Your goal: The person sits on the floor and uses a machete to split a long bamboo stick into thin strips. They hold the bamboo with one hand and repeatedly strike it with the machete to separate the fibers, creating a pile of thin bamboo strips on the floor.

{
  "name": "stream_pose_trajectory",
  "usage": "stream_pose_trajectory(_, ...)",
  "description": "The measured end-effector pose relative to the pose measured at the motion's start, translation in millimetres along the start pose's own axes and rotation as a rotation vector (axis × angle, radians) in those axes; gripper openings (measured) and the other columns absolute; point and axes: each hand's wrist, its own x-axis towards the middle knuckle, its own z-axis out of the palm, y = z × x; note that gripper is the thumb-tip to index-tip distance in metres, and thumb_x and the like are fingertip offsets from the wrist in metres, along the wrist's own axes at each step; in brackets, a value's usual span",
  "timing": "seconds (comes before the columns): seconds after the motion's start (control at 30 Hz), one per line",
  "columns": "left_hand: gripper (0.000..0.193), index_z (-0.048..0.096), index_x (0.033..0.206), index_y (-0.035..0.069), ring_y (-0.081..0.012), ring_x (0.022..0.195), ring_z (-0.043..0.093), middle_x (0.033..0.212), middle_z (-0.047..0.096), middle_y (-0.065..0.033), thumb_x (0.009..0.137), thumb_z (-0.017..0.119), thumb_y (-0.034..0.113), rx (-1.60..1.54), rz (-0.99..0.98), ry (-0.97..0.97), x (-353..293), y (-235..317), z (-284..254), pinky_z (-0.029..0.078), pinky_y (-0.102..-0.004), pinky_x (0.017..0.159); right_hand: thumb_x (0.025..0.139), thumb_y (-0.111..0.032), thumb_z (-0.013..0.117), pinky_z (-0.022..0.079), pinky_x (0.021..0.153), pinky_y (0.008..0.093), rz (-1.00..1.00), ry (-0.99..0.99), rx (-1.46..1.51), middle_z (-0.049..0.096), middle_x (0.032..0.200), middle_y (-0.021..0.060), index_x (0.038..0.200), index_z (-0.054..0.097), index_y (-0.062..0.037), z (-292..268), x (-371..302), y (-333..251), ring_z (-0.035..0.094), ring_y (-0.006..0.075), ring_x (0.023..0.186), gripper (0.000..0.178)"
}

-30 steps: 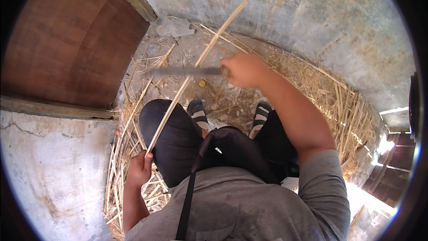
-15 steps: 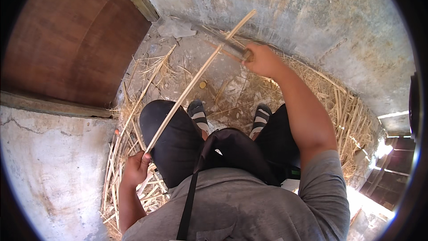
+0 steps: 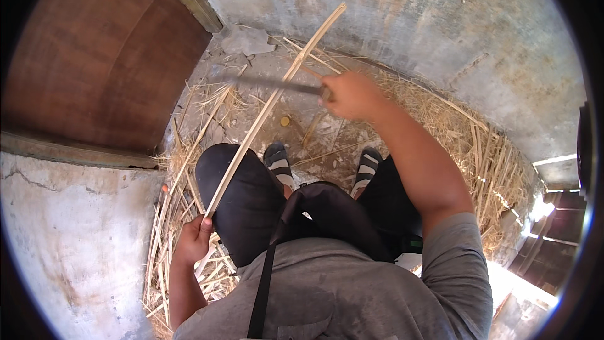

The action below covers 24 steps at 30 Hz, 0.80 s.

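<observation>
My left hand (image 3: 194,239) is closed round the lower end of a long pale bamboo strip (image 3: 251,132), low at the left beside my knee. The strip slants up and to the right over my left thigh, its far end raised toward the wall. In my right hand (image 3: 353,96) is the handle of a long-bladed knife (image 3: 301,87), mostly covered by the fingers. The blade points left and crosses the strip in its upper part. Motion blurs the blade, so whether it touches the strip is unclear.
Bamboo strips (image 3: 160,239) lie heaped at the left and shavings (image 3: 453,116) along the right wall. A brown wooden panel (image 3: 107,56) stands far left, by a grey plaster wall (image 3: 390,12). A small yellowish round piece (image 3: 285,121) sits on the floor near my striped-sandalled feet.
My right hand has moved left and a little nearer to me, and the knife blade has swung lower. The strip's far end has shifted left; my left hand has barely moved.
</observation>
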Motion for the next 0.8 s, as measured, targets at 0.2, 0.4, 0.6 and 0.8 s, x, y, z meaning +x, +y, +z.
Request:
stream_pose_trajectory(0.2,0.05,0.057,0.079,-0.002,-0.0261,0.053,0.049,0.06,0.052,-0.0139,0.108,0.056,0.039,0.224,0.207,0.114,4.0,-8.2,2.9,0.042,-0.0397,0.054,0.085,-0.021,0.074,0.056,0.079,0.0476,0.132,0.103,0.153,0.074,0.092,0.015,0.105,0.071,-0.0068,14.9,9.6,50.8,0.072,0.0339,0.089,0.025)
stream_pose_trajectory(0.4,0.052,0.059,0.081,-0.002,-0.0236,0.053,0.05,0.059,0.053,-0.0133,0.108,0.054,0.042,0.141,0.117,0.036,-0.2,1.2,-8.9,0.042,-0.0389,0.054,0.082,-0.02,0.074,0.056,0.077,0.0477,0.14,0.049,0.048,0.074,0.092,0.0184,0.112,0.071,-0.0055,-2.2,4.7,45.0,0.073,0.0341,0.088,0.033)
stream_pose_trajectory(0.6,0.049,0.06,0.081,-0.002,-0.0223,0.053,0.047,0.059,0.051,-0.0134,0.108,0.055,0.04,0.184,0.198,0.034,-3.5,-10.6,-12.9,0.041,-0.0403,0.053,0.081,-0.022,0.075,0.056,0.079,0.0468,0.086,0.021,0.018,0.074,0.097,0.0222,0.117,0.071,-0.0045,-3.5,5.8,35.2,0.073,0.0363,0.091,0.04)
stream_pose_trajectory(0.8,0.05,0.059,0.08,-0.002,-0.0232,0.054,0.044,0.058,0.049,-0.014,0.108,0.054,0.04,0.205,0.15,0.05,-6.7,-13.3,-20.3,0.04,-0.0398,0.054,0.084,-0.019,0.07,0.056,0.082,0.0456,0.305,0.197,0.214,0.075,0.101,0.0169,0.108,0.073,-0.006,0.4,-0.5,84.4,0.073,0.0348,0.093,0.027)
